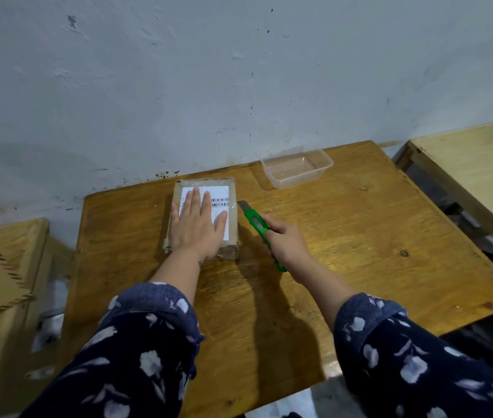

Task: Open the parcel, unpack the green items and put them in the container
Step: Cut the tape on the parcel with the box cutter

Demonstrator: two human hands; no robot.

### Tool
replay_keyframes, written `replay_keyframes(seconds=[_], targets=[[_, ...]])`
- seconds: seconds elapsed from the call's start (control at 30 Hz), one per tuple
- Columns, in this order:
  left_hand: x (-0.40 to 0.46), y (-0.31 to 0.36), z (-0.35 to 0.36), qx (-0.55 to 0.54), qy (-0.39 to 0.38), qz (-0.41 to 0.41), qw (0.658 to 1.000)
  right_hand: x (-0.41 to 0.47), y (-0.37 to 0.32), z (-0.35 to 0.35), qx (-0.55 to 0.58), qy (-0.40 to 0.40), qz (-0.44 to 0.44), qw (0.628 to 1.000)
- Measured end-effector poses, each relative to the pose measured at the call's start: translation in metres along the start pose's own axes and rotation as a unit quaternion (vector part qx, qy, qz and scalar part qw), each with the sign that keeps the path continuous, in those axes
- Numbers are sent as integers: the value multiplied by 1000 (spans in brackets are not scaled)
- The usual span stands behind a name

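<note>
Wooden table (344, 236), parcel (231, 191) under left hand (195, 227)

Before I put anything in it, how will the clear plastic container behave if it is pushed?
The container looks thin-walled and holds nothing, so it is probably light and would slide easily on the smooth wooden table. It is low and wide, so tipping seems unlikely. Its thin walls may flex when squeezed.

A taped brown parcel (204, 217) with a white label is pressed flat under the left hand (197, 227); a clear empty container (297, 168) is seen beyond the right hand (285, 245).
</note>
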State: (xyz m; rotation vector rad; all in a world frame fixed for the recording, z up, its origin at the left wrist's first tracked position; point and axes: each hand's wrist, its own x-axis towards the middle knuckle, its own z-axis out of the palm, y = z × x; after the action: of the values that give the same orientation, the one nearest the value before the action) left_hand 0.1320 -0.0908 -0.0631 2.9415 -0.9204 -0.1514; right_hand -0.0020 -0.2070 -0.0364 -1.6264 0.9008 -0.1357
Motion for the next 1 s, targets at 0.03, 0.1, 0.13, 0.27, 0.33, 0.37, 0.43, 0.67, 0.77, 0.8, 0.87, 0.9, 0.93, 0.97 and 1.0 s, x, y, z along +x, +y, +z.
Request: replay_keyframes(seconds=[0.03,0.1,0.13,0.27,0.33,0.37,0.43,0.67,0.77,0.8,0.87,0.9,0.93,0.97,1.0], targets=[[0,0,0,0,-2,-1,1000,-2,0,0,6,-1,0,1000],[0,0,1,1,-7,-3,1000,-3,1,0,12,-4,4,1000],[0,1,1,0,-10,-7,1000,-5,2,0,12,-6,7,1000],[-2,3,3,-4,-13,-24,1000,-15,8,-2,6,-18,15,1000],[-2,3,3,-3,-15,-26,1000,-21,10,-4,7,-26,17,999],[-2,3,3,-4,-17,-28,999,-24,11,-5,7,-28,16,999],[-2,3,2,-3,-17,-30,999,-29,13,-7,5,-33,15,999],[-3,8,2,-13,-22,-58,998,-38,26,-11,8,-19,27,999],[-7,26,-2,-76,-39,-119,989,-29,21,-11,27,5,37,999],[-8,33,-4,-108,-50,-133,984,-24,19,-9,48,5,41,998],[-9,37,-8,-152,-70,-132,977,-17,13,-4,97,-2,43,994],[-10,34,-10,-160,-75,-117,977,-14,9,-1,110,-1,37,993],[-12,27,-11,-162,-75,-94,980,-12,5,1,109,5,28,994],[-16,19,-12,-157,-72,-61,983,-11,2,3,100,13,19,995],[-19,9,-12,-147,-65,-22,987,-9,-2,5,88,21,14,996]])
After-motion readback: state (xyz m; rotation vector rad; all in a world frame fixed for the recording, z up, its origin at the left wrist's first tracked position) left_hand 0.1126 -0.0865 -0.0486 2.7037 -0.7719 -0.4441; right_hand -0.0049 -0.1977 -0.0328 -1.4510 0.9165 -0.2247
